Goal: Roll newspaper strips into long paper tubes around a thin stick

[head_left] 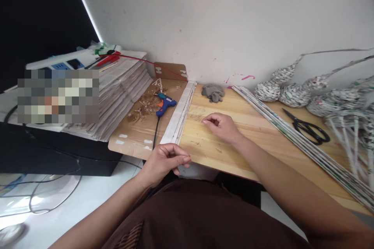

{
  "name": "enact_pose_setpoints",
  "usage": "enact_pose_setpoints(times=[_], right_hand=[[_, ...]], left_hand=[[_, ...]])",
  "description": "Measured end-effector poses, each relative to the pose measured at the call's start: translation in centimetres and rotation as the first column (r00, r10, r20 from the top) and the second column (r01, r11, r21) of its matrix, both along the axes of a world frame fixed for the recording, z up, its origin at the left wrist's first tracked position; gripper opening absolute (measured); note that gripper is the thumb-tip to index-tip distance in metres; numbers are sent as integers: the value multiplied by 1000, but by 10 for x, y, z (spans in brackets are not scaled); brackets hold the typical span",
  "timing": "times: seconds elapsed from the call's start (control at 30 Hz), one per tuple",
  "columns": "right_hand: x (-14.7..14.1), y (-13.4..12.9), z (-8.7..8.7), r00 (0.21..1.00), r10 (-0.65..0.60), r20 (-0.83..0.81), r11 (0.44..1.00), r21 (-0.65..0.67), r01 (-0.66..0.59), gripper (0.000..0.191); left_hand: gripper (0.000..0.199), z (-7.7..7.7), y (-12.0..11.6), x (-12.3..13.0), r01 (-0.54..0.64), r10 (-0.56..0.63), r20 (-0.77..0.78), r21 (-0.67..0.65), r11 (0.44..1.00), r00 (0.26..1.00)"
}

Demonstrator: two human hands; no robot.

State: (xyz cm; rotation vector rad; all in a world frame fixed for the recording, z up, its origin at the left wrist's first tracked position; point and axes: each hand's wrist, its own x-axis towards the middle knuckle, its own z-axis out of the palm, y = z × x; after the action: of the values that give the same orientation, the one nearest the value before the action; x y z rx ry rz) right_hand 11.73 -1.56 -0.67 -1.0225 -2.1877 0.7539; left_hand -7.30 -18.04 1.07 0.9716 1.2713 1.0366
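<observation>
My left hand (pixel 169 160) is above the table's front edge, thumb and fingertips closed together. Over the bare wood, my right hand (pixel 222 126) also has thumb and index finger pinched. What either pinch holds, if anything, I cannot make out. Between and beyond the hands lies a bundle of flat newspaper strips (pixel 179 116), nearest to my left hand. A blue hot glue gun (pixel 166 105) rests on a cardboard sheet (pixel 134 140) left of the strips. A crumpled grey cloth (pixel 213 92) lies behind my right hand, near the wall.
Long rolled paper sticks (pixel 280 124) run along the right side. Black scissors (pixel 309 129) and woven paper shapes (pixel 295 94) lie beyond them. At left stands a tall stack of folded newspaper (pixel 125 89) with a red-handled tool (pixel 108 58) and a power strip (pixel 60 66) on top.
</observation>
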Motion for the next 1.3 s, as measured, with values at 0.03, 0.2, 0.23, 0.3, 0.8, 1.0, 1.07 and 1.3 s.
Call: enact_pose_setpoints(times=[0.03, 0.2, 0.23, 0.3, 0.8, 1.0, 1.07, 1.3], right_hand=[[0, 0, 0, 1000, -1, 0, 1000, -1, 1, 16], [0, 0, 1, 1000, 2, -1, 1000, 3, -2, 18], [0, 0, 0, 1000, 5, 0, 1000, 6, -5, 18], [0, 1, 0, 1000, 7, 1, 1000, 11, -7, 17], [0, 0, 3, 1000, 7, 5, 1000, 1, -7, 14], [0, 0, 3, 1000, 12, 3, 1000, 13, -13, 14], [0, 1, 3, 1000, 17, -6, 1000, 18, -17, 14], [1, 0, 2, 1000, 20, -18, 1000, 11, -20, 14]], left_hand=[[18, 0, -1, 0, 12, -11, -40, 12, 1000, 999], [21, 1, -8, 1, 233, -186, -366, 89, 968, 912], [22, 1, -9, 2, 276, -208, -415, 111, 955, 886], [19, 1, -11, 3, 316, -213, -460, 160, 935, 862], [28, -2, 13, -72, 203, 308, -809, 455, 867, 500], [22, -8, 20, -74, 341, 275, -842, 457, 822, 464], [22, -6, 21, -72, 352, 293, -844, 469, 810, 450], [16, -1, 27, -67, 196, 336, -814, 469, 861, 473]])
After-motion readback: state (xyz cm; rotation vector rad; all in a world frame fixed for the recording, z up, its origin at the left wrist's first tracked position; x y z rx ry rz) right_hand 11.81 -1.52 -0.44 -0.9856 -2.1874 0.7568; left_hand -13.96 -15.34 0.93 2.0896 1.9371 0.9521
